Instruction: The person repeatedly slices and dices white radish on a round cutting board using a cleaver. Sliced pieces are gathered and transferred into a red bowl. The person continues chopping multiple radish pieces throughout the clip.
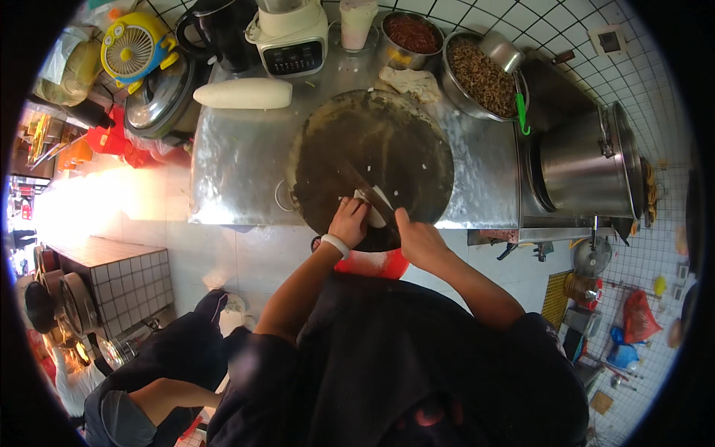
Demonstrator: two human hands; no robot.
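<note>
My right hand [420,241] grips the handle of a kitchen knife, probably a cleaver [360,183], seen almost edge-on. Its blade stands against a piece of peeled white radish [377,218] on a round, dark-stained chopping block [341,134]. Fingers of my left hand [349,221] press that piece from the left, close to the blade. A white sliver shows on the blade's right side. Small white bits lie scattered over the block. Behind it to the left, a whole peeled daikon radish [243,93] rests on the steel table [240,162].
Along the back stand a blender base [295,47], a steel bowl of dark red food [412,34] and a bowl of brown minced food [481,78] with a ladle. A crumpled cloth [410,82] touches the block's far side. A large steel pot [584,162] stands right; a co-worker's arm [173,396] shows lower left.
</note>
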